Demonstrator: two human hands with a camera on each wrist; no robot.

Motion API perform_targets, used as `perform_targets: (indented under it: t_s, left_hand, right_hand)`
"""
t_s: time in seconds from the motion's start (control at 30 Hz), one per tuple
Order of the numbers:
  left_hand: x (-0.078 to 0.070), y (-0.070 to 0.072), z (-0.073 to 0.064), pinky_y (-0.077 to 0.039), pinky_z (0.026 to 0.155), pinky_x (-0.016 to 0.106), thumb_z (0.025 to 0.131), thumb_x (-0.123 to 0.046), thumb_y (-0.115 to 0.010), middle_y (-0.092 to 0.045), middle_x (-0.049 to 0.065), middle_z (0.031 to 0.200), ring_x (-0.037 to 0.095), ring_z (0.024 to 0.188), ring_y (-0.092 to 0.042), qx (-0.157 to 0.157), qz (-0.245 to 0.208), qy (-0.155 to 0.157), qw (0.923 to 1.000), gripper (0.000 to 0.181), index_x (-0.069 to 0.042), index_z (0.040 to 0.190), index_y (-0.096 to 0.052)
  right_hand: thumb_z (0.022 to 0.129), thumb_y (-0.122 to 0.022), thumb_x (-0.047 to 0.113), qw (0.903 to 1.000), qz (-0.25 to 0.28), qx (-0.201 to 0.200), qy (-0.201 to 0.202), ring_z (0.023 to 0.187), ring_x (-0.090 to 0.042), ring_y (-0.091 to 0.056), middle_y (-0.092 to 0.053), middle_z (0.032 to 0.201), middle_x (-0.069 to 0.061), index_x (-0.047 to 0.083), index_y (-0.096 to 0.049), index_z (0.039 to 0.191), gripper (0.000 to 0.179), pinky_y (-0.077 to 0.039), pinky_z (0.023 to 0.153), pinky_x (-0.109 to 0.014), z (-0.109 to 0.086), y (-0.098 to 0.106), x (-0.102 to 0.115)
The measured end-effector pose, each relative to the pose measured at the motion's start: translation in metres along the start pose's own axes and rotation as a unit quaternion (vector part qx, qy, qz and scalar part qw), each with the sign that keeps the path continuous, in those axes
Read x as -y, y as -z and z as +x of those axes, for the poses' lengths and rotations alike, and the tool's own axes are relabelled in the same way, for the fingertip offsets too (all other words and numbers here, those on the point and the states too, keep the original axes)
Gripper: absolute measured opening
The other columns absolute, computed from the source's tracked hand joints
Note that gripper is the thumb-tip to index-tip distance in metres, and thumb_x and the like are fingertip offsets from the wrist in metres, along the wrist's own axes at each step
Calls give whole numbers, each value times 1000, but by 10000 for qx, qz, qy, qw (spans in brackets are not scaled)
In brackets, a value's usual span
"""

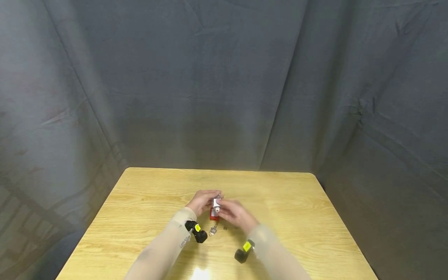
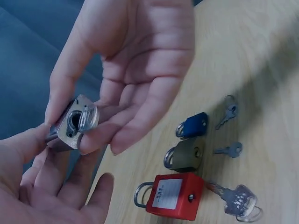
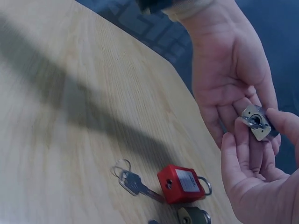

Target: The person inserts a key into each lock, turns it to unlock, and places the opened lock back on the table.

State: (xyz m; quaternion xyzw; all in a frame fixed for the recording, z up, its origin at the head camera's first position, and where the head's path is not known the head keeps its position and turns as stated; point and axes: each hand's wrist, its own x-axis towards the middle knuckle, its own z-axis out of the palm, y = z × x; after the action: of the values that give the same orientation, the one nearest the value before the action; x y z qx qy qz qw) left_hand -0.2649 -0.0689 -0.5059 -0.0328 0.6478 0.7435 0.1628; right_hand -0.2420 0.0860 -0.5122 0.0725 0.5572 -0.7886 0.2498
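Observation:
Both hands hold a silver padlock (image 2: 66, 133) up over the table, its keyhole face turned toward the wrist cameras. My left hand (image 1: 202, 201) grips the padlock's body between thumb and fingers. From the other side, my right hand (image 1: 238, 215) has its thumb and fingers on the same body. A shiny ring-like piece (image 2: 88, 117) stands out at the keyhole, with fingertips right beside it; whether it is a key's head I cannot tell. Under the hands on the table lies a red padlock (image 2: 175, 196) with a white label.
Beside the red padlock lie a brass padlock (image 2: 188, 155) and a blue padlock (image 2: 194, 125). Keys lie near them: a large key with a ring (image 2: 240, 200), a small key (image 2: 230, 150) and another ringed key (image 2: 229, 114). Grey curtains (image 1: 196, 85) surround the wooden table (image 1: 150, 194).

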Motion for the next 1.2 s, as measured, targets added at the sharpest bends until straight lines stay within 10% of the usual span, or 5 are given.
perform_targets:
  t_s: [0.27,0.9,1.2]
  left_hand:
    - [-1,0,6,-49,99,43,93,-10,-63,-71,18,108,18,90,-70,-564,-259,206,9979,31,8,118,-62]
    - [-8,3,-1,-54,89,32,93,-14,-62,-68,18,115,17,92,-70,-198,33,453,9988,39,7,126,-57]
    - [-13,13,-6,-49,99,45,95,-8,-55,-70,17,111,23,95,-70,-55,153,488,9987,32,6,123,-60]
  right_hand:
    - [88,-70,18,9999,5,101,63,86,-14,-67,-68,95,-8,-5,-62,115,36,-54,91,-29,-8,-8,-1]
    - [90,-67,13,9998,-70,-128,-104,83,-15,-69,-70,90,-8,-7,-57,120,38,-56,88,-29,-2,-3,-5]
    - [89,-68,14,9996,0,-266,-134,83,-16,-68,-69,90,-8,-6,-58,118,37,-56,88,-30,0,-1,-4]
